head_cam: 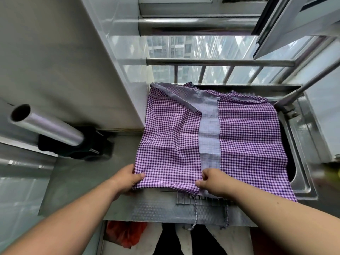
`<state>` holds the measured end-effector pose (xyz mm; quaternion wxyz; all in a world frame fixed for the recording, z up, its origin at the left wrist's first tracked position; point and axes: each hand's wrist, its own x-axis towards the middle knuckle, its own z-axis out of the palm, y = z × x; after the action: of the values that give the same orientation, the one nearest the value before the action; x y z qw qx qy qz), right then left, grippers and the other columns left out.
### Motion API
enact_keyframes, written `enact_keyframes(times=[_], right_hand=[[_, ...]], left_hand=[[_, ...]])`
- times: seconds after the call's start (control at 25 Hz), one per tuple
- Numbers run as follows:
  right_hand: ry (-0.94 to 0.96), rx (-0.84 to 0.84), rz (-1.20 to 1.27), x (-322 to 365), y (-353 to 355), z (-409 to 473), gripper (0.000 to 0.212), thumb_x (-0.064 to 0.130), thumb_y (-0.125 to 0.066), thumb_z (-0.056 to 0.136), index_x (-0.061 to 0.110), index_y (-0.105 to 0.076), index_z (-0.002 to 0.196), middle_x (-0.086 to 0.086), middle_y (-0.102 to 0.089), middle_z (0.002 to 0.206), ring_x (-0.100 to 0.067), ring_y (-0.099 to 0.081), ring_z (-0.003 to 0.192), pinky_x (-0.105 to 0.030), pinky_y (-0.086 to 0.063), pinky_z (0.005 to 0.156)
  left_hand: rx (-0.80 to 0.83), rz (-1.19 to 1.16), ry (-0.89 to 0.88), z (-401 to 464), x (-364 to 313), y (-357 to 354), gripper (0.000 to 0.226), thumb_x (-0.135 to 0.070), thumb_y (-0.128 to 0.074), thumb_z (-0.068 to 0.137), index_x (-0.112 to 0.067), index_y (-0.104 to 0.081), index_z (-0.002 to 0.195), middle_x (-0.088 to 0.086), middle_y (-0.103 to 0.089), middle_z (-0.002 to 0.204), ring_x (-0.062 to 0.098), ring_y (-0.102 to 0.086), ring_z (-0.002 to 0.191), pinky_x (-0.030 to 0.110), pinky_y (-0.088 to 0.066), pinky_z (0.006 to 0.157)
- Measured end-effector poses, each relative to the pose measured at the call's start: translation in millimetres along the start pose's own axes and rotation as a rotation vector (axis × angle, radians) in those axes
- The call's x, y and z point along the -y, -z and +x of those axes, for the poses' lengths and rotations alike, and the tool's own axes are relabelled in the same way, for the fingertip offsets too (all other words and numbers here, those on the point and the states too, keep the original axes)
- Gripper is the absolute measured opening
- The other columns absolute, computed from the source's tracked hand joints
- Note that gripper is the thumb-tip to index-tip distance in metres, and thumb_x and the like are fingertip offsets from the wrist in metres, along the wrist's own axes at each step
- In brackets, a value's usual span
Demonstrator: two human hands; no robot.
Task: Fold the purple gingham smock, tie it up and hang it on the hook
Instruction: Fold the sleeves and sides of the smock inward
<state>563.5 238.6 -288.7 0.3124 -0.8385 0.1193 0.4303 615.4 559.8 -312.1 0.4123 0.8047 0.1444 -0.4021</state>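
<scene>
Here the one purple gingham smock point(211, 137) lies spread flat across the worktop point(88, 181) and over the sink point(303, 144) at its right end, both side panels turned inward, presumably to narrow it for folding. Two hands pinch the hem at the near edge: left hand point(127, 179) at the left panel's outer corner, right hand point(213, 183) at its inner corner. Two tie strings point(196, 212) hang over the front edge.
</scene>
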Motion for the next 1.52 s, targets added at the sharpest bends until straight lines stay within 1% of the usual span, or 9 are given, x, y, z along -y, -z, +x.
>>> enact_keyframes(times=[0.16,0.32,0.56,0.72,0.8,0.96,1.16,1.32,1.52], right_hand=[[0.045,0.116,0.138,-5,-5,-5,0.019,0.034,-0.078,0.094,0.022,-0.065,0.085,0.004,-0.073,0.085,-0.009,-0.064,0.074,-0.031,-0.055,0.074],[0.07,0.119,0.023,-3,-8,-8,0.028,0.037,-0.08,0.091,0.027,-0.058,0.076,0.012,-0.063,0.077,-0.005,-0.058,0.071,-0.021,-0.045,0.062],[0.038,0.103,-0.257,-5,-6,-5,0.033,0.044,-0.072,0.093,0.025,-0.052,0.076,0.004,-0.059,0.079,-0.013,-0.053,0.071,-0.03,-0.042,0.06],[-0.016,-0.075,-0.283,-5,16,4,0.027,0.055,-0.057,0.092,0.028,-0.058,0.088,0.006,-0.07,0.095,-0.019,-0.065,0.088,-0.036,-0.054,0.08],[0.012,-0.243,-0.253,-3,37,14,0.022,0.05,-0.051,0.095,0.029,-0.056,0.09,0.009,-0.066,0.093,-0.019,-0.065,0.087,-0.036,-0.051,0.074],[0.189,-0.361,-0.281,17,80,41,0.024,0.035,-0.051,0.1,0.032,-0.063,0.121,0.003,-0.064,0.127,-0.023,-0.063,0.117,-0.042,-0.053,0.095],[0.386,-0.333,-0.575,40,99,79,0.05,0.027,-0.049,0.1,0.031,-0.05,0.149,0.004,-0.052,0.154,-0.023,-0.049,0.138,-0.047,-0.043,0.115],[0.364,-0.29,-0.758,49,110,109,0.067,0.044,-0.048,0.102,0.029,-0.028,0.165,0.001,-0.023,0.174,-0.024,-0.022,0.159,-0.044,-0.018,0.128],[0.174,-0.342,-0.786,36,149,142,0.082,0.059,-0.041,0.102,0.024,-0.007,0.169,-0.003,-0.004,0.177,-0.028,-0.004,0.163,-0.051,-0.003,0.131]], left_hand=[[0.079,0.139,0.07,-6,-11,-1,0.022,-0.026,-0.058,0.105,-0.027,-0.058,0.127,-0.004,-0.067,0.117,0.019,-0.067,0.101,0.037,-0.062,0.073],[0.085,0.192,0.102,-6,-23,4,0.028,-0.029,-0.058,0.104,-0.027,-0.056,0.132,-0.003,-0.066,0.123,0.023,-0.067,0.106,0.045,-0.065,0.079],[0.087,0.411,0.167,-5,-31,-3,0.027,-0.026,-0.061,0.1,-0.019,-0.058,0.126,0.001,-0.067,0.112,0.023,-0.069,0.095,0.042,-0.063,0.087],[-0.123,0.442,0.154,4,-49,-8,0.068,-0.041,-0.07,0.093,-0.013,-0.039,0.146,0.012,-0.052,0.145,0.031,-0.057,0.129,0.038,-0.048,0.107],[-0.293,0.541,0.035,13,-64,-7,0.075,-0.05,-0.071,0.087,-0.021,-0.036,0.147,0.009,-0.046,0.149,0.031,-0.052,0.134,0.044,-0.046,0.11],[-0.145,0.989,-0.381,26,-104,-19,0.066,-0.053,-0.066,0.09,-0.033,-0.043,0.149,-0.005,-0.038,0.158,0.02,-0.042,0.142,0.044,-0.042,0.116],[0.01,1.218,-0.455,54,-131,-42,0.092,-0.052,-0.068,0.092,-0.038,-0.015,0.165,-0.005,0.002,0.175,0.019,-0.011,0.16,0.037,-0.013,0.128],[0.06,1.3,-0.453,67,-134,-52,0.1,-0.057,-0.069,0.09,-0.041,-0.005,0.165,-0.003,0.01,0.175,0.023,-0.005,0.161,0.045,-0.021,0.128],[0.117,1.29,-0.421,69,-131,-54,0.098,-0.058,-0.066,0.092,-0.044,-0.001,0.164,-0.006,0.014,0.174,0.021,0.001,0.161,0.052,-0.026,0.125]])
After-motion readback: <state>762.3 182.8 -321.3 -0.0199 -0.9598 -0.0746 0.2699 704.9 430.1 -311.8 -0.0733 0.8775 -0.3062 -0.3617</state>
